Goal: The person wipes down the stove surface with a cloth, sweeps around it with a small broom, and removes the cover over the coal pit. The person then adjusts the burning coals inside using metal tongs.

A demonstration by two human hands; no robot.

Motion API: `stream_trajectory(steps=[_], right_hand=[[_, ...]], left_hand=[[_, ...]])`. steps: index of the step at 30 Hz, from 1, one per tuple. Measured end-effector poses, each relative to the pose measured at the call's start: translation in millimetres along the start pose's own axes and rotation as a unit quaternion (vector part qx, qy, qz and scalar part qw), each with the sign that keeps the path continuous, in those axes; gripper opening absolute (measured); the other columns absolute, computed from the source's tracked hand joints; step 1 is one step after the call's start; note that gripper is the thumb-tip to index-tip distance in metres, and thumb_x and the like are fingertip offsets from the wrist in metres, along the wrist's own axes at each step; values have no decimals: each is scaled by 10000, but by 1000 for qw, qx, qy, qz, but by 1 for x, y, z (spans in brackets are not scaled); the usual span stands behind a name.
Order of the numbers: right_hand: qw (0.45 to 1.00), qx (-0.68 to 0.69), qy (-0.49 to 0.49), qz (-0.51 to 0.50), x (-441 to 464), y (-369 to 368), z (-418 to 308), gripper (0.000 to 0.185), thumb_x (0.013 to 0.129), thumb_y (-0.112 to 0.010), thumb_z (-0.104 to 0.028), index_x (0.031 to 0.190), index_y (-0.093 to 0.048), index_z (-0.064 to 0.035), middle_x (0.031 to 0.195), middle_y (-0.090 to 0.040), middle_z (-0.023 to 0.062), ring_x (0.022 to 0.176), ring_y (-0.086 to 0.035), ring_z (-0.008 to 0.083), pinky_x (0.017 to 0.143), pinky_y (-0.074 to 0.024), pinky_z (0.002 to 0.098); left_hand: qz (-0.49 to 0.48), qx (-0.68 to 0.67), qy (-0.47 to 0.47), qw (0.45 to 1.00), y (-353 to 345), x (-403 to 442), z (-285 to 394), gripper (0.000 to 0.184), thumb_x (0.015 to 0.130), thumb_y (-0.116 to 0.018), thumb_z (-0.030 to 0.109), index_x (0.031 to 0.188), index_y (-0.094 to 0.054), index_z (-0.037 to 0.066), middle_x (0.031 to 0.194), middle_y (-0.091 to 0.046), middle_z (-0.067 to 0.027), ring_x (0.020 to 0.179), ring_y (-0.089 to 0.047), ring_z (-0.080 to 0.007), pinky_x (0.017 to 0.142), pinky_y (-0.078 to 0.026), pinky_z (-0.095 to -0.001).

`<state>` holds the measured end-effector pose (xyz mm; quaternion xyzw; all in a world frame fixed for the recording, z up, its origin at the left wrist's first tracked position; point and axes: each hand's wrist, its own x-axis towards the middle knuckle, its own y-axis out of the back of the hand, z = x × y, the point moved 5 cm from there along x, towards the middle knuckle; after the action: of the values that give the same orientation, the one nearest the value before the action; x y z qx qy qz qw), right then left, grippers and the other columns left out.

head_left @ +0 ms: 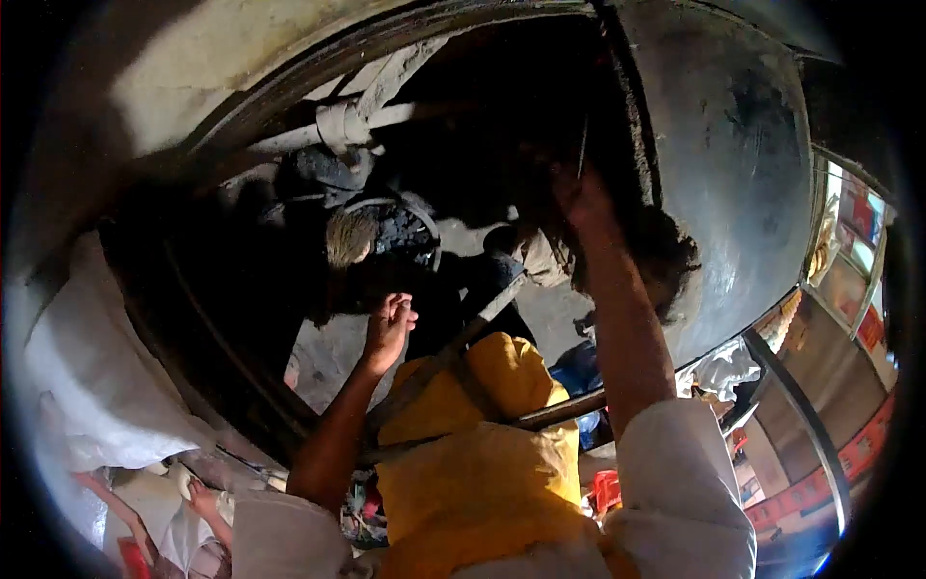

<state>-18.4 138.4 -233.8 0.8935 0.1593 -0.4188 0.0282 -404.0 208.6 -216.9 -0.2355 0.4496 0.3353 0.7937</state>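
My left hand [389, 331] is raised in front of the yellow apron [482, 482], its fingers curled together and nothing showing between them. Just beyond it is a round container [431, 229] holding dark lumps that look like coal. A bundle of pale bristles or straw [349, 238] sits at that container's near left side. My right hand [579, 196] reaches into deep shadow beside the large curved metal drum [733, 183]. A thin rod [583, 145] rises from its closed fingers; the rod's far end is lost in the dark.
A dark rim or frame [241, 367] surrounds the opening, and a bar [559, 409] crosses in front of my waist. Ragged dark material [670, 261] hangs at the drum's edge beside my right forearm. Another person's hand [204, 502] shows at lower left, near white cloth [106, 376].
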Motion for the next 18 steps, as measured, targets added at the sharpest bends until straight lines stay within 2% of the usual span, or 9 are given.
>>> stream_trajectory(steps=[2,5,8,9,10,12,15,17,18], right_hand=[[992,100,-81,2,2,-15,5,140,964,-538,-220,939,-603,-98,698,-520,66,602,-494,190,533,-419,318],[982,137,-133,-6,6,-8,35,162,965,-551,-260,935,-604,-110,721,-519,28,594,-476,171,505,-404,320],[958,157,-24,-240,109,98,157,263,960,-576,-320,1084,-625,-94,884,-617,38,662,-530,209,533,-429,369],[930,286,-41,-228,24,55,50,210,952,-584,-286,869,-589,-93,647,-508,17,584,-479,154,497,-380,301],[929,286,-38,-233,-19,28,30,210,952,-584,-286,869,-589,-93,647,-508,17,584,-479,154,497,-380,301],[992,75,-52,89,-72,17,29,237,962,-574,-315,909,-600,-85,630,-505,7,549,-461,143,481,-368,298],[983,-43,-139,111,-108,20,53,258,977,-563,-324,1005,-606,-71,633,-509,-1,518,-447,143,459,-363,308],[984,98,-138,-59,-83,53,119,240,986,-556,-306,1051,-604,-80,631,-532,12,468,-432,143,423,-349,313],[984,102,-137,-59,-93,45,113,240,986,-556,-306,1051,-604,-80,631,-532,12,468,-432,143,423,-349,313]], left_hand=[[0,-29,-44,999,-8,5,4,273,1029,-527,249,1167,-558,16,893,-631,-50,750,-617,-112,696,-518,-260],[-10,-42,-6,999,-13,4,11,260,1027,-529,234,1171,-559,20,892,-629,-41,767,-617,-111,697,-518,-257],[-2,-29,-2,1000,-12,-8,28,256,1024,-536,228,1171,-560,20,903,-629,-40,771,-618,-113,690,-517,-255],[7,-9,-11,1000,-10,-9,36,256,1021,-541,228,1170,-561,21,917,-629,-42,774,-619,-115,684,-517,-256],[8,-9,-16,1000,-5,-5,32,256,1021,-541,228,1170,-561,21,917,-629,-42,774,-619,-115,684,-517,-256],[18,-32,5,999,5,3,6,250,1014,-552,233,1155,-573,27,955,-625,-46,780,-621,-123,673,-520,-265],[-16,-95,-9,995,10,-4,4,233,990,-589,234,1130,-588,48,940,-621,-43,766,-618,-112,629,-500,-258],[-46,-134,-72,987,7,-9,13,205,979,-591,240,1101,-598,75,901,-633,-32,741,-613,-101,588,-461,-236],[-47,-130,-73,988,6,-11,15,205,979,-591,240,1101,-598,75,901,-633,-32,741,-613,-101,588,-461,-236]])
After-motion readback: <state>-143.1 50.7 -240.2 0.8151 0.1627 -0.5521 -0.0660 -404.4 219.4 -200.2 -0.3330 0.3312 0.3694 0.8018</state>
